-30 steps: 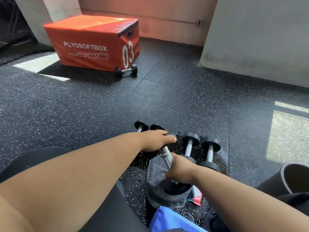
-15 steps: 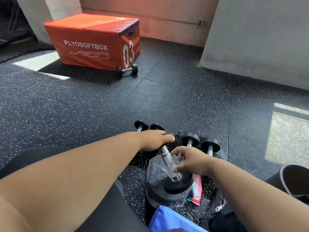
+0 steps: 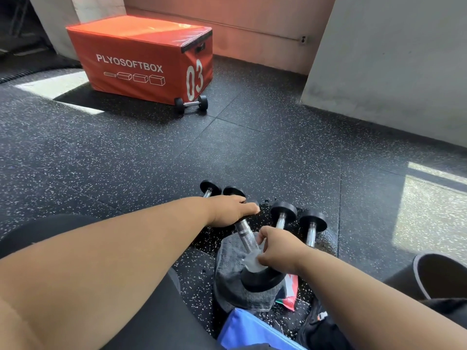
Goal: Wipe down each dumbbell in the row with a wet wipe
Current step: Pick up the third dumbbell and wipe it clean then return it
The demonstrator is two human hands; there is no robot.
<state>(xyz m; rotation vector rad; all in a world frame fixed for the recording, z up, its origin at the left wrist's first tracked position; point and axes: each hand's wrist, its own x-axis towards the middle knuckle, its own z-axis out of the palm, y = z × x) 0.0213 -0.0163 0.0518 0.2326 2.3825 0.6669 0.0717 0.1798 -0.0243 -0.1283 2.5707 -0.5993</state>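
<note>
Five dumbbells lie in a row on the speckled black rubber floor in front of the person. The left hand grasps the far end of the middle dumbbell, fingers curled over its upper head, tilting it so the knurled steel handle slopes down toward the person. Its near head rests on a grey towel. The right hand pinches a white wet wipe against the low end of that handle, just above the near head. Two dumbbells stand in line just right of it, two more to the left, largely hidden behind the left hand. A red-and-green packet lies beside the towel. Well apart, an orange plyo box sits with a sixth dumbbell at its corner.
</note>
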